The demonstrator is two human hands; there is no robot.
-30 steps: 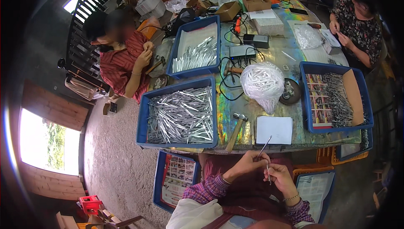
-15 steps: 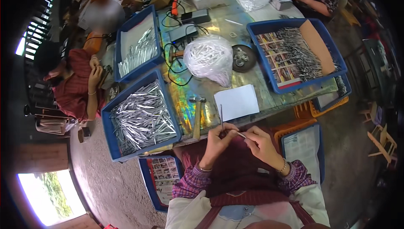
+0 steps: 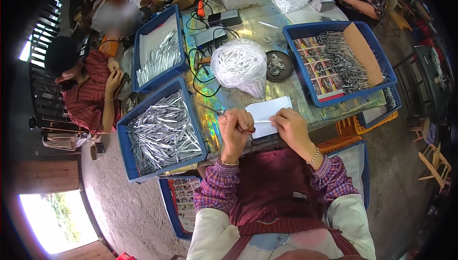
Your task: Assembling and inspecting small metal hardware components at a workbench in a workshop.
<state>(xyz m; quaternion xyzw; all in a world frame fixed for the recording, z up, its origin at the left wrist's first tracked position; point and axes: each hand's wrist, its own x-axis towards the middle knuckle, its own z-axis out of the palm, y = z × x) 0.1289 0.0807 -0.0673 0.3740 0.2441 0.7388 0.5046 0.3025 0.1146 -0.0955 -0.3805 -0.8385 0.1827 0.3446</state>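
My left hand (image 3: 233, 128) is closed in a fist over the near edge of the table. It grips a hand tool with a thin dark metal shaft (image 3: 210, 109) pointing out to the left. A reddish handle end (image 3: 253, 129) shows below the fingers; whether it is a screwdriver or an awl I cannot tell. Close by on the right, my right hand (image 3: 292, 126) pinches a slim silvery strip (image 3: 263, 121) whose other end lies near my left fingers. Under both hands is a white sheet of paper (image 3: 271, 108), partly covered.
A blue tray (image 3: 204, 151) piled with metal strips stands left, another blue tray (image 3: 180, 45) behind it. At right is a blue tray (image 3: 312, 95) of dark metal pieces. A clear bag (image 3: 238, 64) and dark dish (image 3: 286, 71) sit mid-table. Co-workers sit left and far right.
Both hands have risen from over my lap to above the paper. My left hand has turned, and the tool's shaft now points left instead of upward. The hammer is now hidden around my left hand.
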